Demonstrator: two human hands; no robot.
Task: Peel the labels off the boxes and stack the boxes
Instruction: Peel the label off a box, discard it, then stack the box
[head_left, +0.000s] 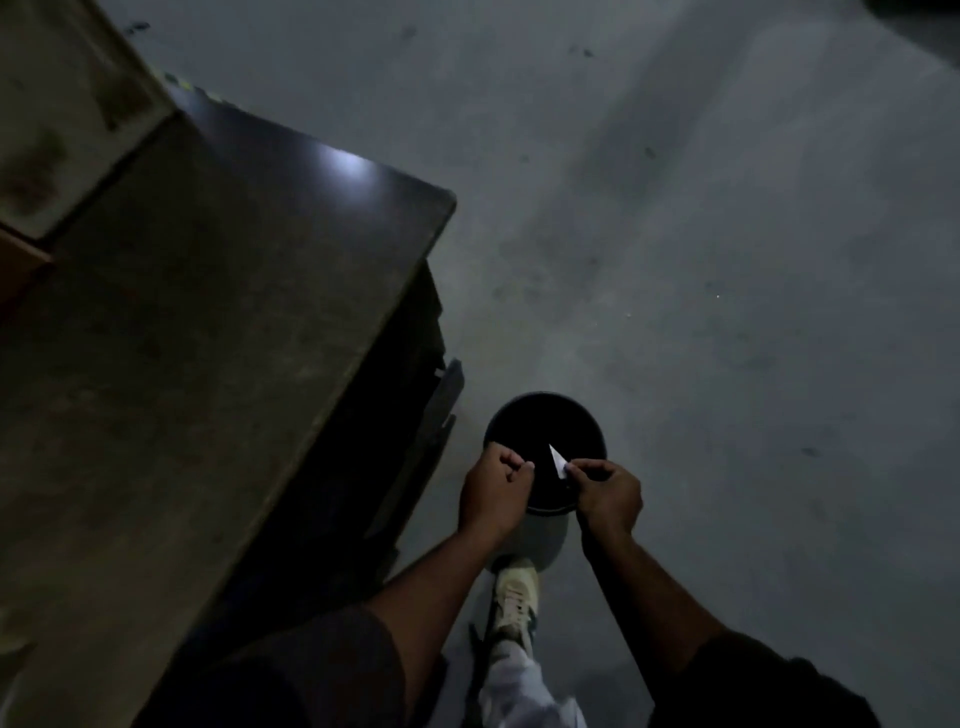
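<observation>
A: Head view, quick pass, left to right. Table (171, 338) on the left, a box (57, 104) at its far corner, tilted in frame. No label visible on it from here.

B: Hands?

A: Both over the bin (545, 415), which sits on the floor (727, 260) just past the shoe (514, 597). Left hand (491, 493) has its fingers curled in with thumb against fingertip; too dark to say whether it holds anything, maybe a sliver.

B: And the label?

A: Label scrap (557, 460), white and pointed, pinched at its near end by thumb and forefinger of the right hand (605, 493). Long axis runs away from the fingers, up and slightly left, tip over the bin's mouth.

B: So what does the drop turn on?

A: Scrap is already above the opening, bin straight below the pinch. Right hand has it; my guess is it only needs to let go, though adhesive could make it cling to the fingertips.
</observation>
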